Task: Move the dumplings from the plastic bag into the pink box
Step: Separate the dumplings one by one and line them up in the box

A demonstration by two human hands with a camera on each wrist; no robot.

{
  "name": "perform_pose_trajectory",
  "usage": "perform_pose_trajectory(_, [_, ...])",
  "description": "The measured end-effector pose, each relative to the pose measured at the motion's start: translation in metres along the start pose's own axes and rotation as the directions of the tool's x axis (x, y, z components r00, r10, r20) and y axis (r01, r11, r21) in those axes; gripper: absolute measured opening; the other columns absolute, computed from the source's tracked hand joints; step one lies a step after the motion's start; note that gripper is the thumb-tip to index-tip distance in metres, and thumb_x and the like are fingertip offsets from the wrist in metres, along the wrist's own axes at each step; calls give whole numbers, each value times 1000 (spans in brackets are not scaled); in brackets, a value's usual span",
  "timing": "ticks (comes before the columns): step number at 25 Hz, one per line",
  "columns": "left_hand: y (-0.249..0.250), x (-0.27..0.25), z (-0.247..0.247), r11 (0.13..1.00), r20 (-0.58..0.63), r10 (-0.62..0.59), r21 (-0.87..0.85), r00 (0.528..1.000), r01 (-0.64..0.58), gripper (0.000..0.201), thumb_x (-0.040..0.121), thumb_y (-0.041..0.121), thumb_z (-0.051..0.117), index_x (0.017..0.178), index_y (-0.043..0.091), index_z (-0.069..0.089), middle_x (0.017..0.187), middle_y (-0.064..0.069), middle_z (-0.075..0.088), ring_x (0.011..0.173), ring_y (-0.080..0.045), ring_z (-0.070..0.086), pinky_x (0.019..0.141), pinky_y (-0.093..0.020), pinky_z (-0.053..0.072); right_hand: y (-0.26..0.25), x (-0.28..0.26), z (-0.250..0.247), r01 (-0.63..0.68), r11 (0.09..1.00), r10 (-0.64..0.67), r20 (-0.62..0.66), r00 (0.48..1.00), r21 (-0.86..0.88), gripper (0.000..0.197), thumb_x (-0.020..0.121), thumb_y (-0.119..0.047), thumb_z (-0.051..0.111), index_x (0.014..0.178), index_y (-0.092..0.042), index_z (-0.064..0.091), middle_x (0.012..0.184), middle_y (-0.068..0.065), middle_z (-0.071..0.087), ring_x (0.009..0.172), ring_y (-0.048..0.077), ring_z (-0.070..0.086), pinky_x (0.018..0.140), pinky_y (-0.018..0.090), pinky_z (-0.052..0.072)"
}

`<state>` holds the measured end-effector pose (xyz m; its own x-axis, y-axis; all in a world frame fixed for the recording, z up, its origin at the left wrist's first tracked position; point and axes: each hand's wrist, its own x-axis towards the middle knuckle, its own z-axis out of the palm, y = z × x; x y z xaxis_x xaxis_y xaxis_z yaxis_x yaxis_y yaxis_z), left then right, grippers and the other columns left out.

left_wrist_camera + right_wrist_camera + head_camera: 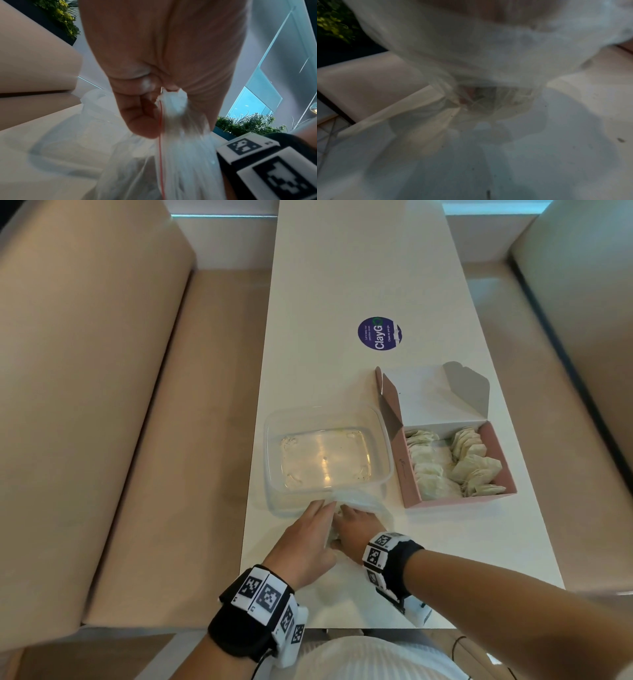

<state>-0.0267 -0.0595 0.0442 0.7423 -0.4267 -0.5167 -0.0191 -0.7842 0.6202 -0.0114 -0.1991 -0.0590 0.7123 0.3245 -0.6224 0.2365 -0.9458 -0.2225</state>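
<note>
Clear, thin plastic fills the space between my two hands at the near edge of the white table (342,285). My left hand (303,537) has its fingers and thumb curled tight around a bunched corner of the plastic bag (356,501); the left wrist view shows the film gathered into a twisted tuft inside that grip, with a thin red line (160,148) running down the bag below it. My right hand (352,530) lies just beside the left, fingers down in the folds of the same bag. Whether it grips the film or something inside it I cannot tell, because the right wrist view is blurred and veiled by plastic.

I judge the bag to be light, limp and slippery. It will sag and slide instead of holding any shape, so the gathered corner is the firmest place to hold it. Any dumplings left inside are hidden from me. I expect them to be soft, so I would cradle each one loosely rather than squeeze it.

Just beyond my hands sits a clear plastic tub (274,460), holding only a floury residue, with the bag's far edge draped over its near rim. To its right, touching or very nearly so, is the pink box (459,501), lid flipped back, with pale dumplings (476,463) packed in two rows. Farther along the table is a round purple sticker (379,334).
</note>
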Motion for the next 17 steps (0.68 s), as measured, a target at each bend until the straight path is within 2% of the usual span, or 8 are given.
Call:
perform_pose_trajectory(3, [-8, 2, -1, 999, 3, -46, -9, 999, 46, 78, 85, 6, 51, 151, 19, 13, 157, 5, 15, 140, -16, 29, 105, -23, 30, -2, 3, -6, 47, 994, -43, 48, 998, -94, 33, 90, -24, 52, 120, -12, 44, 115, 15, 49, 101, 36, 56, 78, 41, 45])
perform_pose_trajectory(5, [-14, 4, -1, 997, 12, -77, -25, 997, 77, 81, 84, 6, 51, 152, 21, 9, 157, 6, 14, 138, -17, 32, 103, -24, 32, 1, 3, -14, 63, 995, -52, 139, 989, -79, 29, 90, -20, 53, 117, -11, 48, 114, 17, 50, 98, 37, 57, 75, 40, 45])
perform_pose_trajectory(7, [-19, 6, 0, 995, 16, -91, -28, 996, 91, 82, 84, 6, 51, 152, 22, 7, 157, 6, 15, 135, -19, 36, 103, -27, 36, 5, 0, -26, 102, 995, -101, 199, 975, 8, 32, 88, -22, 57, 117, -11, 51, 113, 17, 55, 100, 36, 58, 80, 37, 45])
perform_pose_trajectory(10, [-25, 8, 1, 993, 11, -115, -30, 993, 116, 84, 83, 4, 49, 152, 23, 5, 155, 5, 16, 129, -22, 43, 99, -33, 42, 13, -18, -51, 164, 956, -195, 107, 975, 245, 25, 84, -27, 63, 105, -15, 57, 101, 7, 64, 95, 25, 60, 80, 31, 44])
perform_pose_trajectory(13, [-29, 10, 4, 990, 9, -138, -31, 990, 138, 85, 82, 4, 50, 152, 24, 6, 154, 6, 17, 124, -24, 47, 97, -35, 44, 24, -43, -78, 152, 845, -200, 40, 979, 512, 11, 83, -28, 67, 90, -29, 58, 83, -8, 62, 67, 8, 57, 63, 23, 48])
perform_pose_trajectory(15, [-31, 11, 6, 990, 11, -130, -43, 991, 131, 84, 81, 6, 50, 151, 26, 8, 153, 8, 19, 121, -22, 48, 96, -32, 43, 34, -57, -94, 122, 716, -176, 9, 984, 688, 11, 83, -28, 67, 85, -34, 58, 77, -7, 62, 60, 10, 57, 55, 24, 49])
perform_pose_trajectory(17, [-33, 11, 7, 993, 9, -102, -59, 995, 102, 82, 82, 8, 51, 151, 28, 12, 151, 9, 22, 120, -19, 49, 97, -27, 41, 47, -66, -105, 126, 544, -121, -71, 990, 829, 6, 85, -24, 66, 87, -27, 61, 74, 0, 63, 60, 15, 58, 52, 25, 48])
